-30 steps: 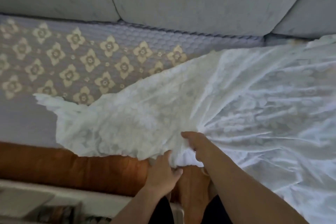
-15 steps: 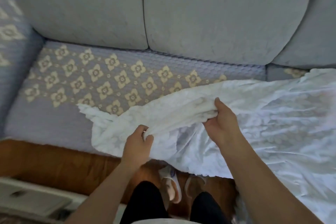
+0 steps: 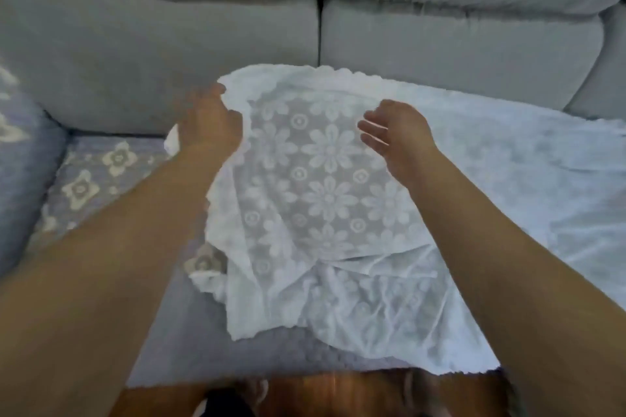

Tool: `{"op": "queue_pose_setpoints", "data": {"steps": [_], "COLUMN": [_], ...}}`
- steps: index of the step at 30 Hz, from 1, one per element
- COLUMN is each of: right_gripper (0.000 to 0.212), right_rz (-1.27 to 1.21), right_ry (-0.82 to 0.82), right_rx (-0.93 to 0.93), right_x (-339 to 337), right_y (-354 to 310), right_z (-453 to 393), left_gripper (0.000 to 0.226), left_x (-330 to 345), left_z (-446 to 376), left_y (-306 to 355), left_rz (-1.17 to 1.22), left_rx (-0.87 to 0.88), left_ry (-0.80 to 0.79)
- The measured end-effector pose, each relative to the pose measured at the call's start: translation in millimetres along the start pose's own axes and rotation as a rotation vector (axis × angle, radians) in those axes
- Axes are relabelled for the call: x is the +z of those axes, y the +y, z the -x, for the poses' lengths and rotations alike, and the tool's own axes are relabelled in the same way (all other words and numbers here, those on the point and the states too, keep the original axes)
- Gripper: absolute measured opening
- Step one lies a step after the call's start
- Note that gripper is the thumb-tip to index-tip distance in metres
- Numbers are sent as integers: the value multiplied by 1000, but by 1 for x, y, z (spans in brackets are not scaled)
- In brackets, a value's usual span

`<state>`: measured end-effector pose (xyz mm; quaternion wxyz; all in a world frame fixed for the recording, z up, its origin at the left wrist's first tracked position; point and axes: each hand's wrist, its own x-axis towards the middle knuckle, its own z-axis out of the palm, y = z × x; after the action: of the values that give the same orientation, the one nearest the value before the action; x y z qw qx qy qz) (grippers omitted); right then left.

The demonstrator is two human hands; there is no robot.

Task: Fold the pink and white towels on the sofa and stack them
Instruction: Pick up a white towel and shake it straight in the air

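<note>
Head view: left hand point(image 3: 208, 120) grips the white towel point(image 3: 325, 186) edge; right hand point(image 3: 396, 132) hovers released. Align edges, then smooth the fold flat.

You get soft, dim daylight with a cool cast and only faint shadows. The white towel point(image 3: 338, 179) glows palest. Your forearms blur, and the sofa point(image 3: 169, 54) bows at the frame's edges.

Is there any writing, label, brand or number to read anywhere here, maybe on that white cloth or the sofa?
None: no text shows. The white lace towel bears only woven flowers, the sofa seat cover only printed flower shapes, and the grey back cushions are plain.
</note>
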<state>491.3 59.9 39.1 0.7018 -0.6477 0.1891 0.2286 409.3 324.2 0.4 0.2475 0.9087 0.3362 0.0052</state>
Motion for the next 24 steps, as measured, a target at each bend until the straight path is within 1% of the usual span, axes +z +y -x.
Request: {"op": "queue_pose_setpoints", "data": {"steps": [2, 3, 4, 5, 7, 8, 9, 10, 11, 12, 13, 14, 15, 16, 17, 18, 19, 20, 21, 22, 23, 24], "right_gripper": [17, 14, 12, 11, 20, 27, 34, 40, 39, 33, 25, 19, 19, 20, 21, 23, 23, 22, 19, 20, 26, 30], "right_rz": [113, 155, 203, 251, 364, 384, 347, 249, 113, -35, -161, -246, -320, -393, -446, -443, -391, -268, -108, 91, 288, 442], "right_ry": [123, 179, 221, 252, 273, 257, 246, 254, 299, 365, 427, 486, 519, 545, 563, 582, 588, 599, 620, 673, 713, 693], "right_rx": [75, 158, 260, 364, 575, 689, 795, 874, 933, 954, 935, 906, 882, 864, 853, 841, 823, 790, 717, 578, 385, 162], "right_x": [8, 7, 6, 3, -8, -16, -23, -28, -31, -32, -32, -31, -29, -28, -26, -25, -24, -22, -20, -20, -20, -18], "right_y": [70, 112, 153, 193, 262, 294, 320, 338, 350, 356, 358, 356, 353, 351, 347, 342, 336, 326, 313, 299, 284, 270], "right_z": [13, 27, 46, 66, 111, 130, 146, 158, 164, 165, 161, 155, 148, 139, 131, 123, 119, 119, 123, 131, 143, 159], "left_gripper": [59, 64, 69, 71, 66, 62, 59, 60, 63, 69, 72, 70, 60, 44, 28, 23, 26, 30, 29, 28, 27, 25], "left_x": [42, 60, 76, 90, 112, 121, 129, 134, 142, 147, 150, 151, 155, 158, 160, 156, 146, 131, 115, 98, 81, 63], "left_z": [30, 52, 75, 94, 123, 135, 146, 157, 166, 173, 176, 176, 177, 178, 180, 181, 186, 194, 204, 216, 233, 254], "left_y": [-55, -87, -119, -152, -207, -228, -242, -249, -256, -259, -259, -257, -256, -257, -255, -250, -247, -241, -235, -232, -230, -225], "left_rz": [-89, -132, -156, -129, -30, -24, -58, -137, -203, -249, -278, -299, -334, -364, -309, -163, 51, 324, 563, 728, 753, 671], "left_rx": [82, 101, 68, -25, -251, -286, -226, -106, 25, 148, 258, 336, 400, 419, 356, 149, -140, -473, -802, -1017, -1107, -1120], "left_ry": [-123, -198, -286, -378, -543, -588, -612, -605, -598, -587, -584, -594, -588, -612, -669, -796, -925, -1034, -1087, -1156, -1260, -1396]}}
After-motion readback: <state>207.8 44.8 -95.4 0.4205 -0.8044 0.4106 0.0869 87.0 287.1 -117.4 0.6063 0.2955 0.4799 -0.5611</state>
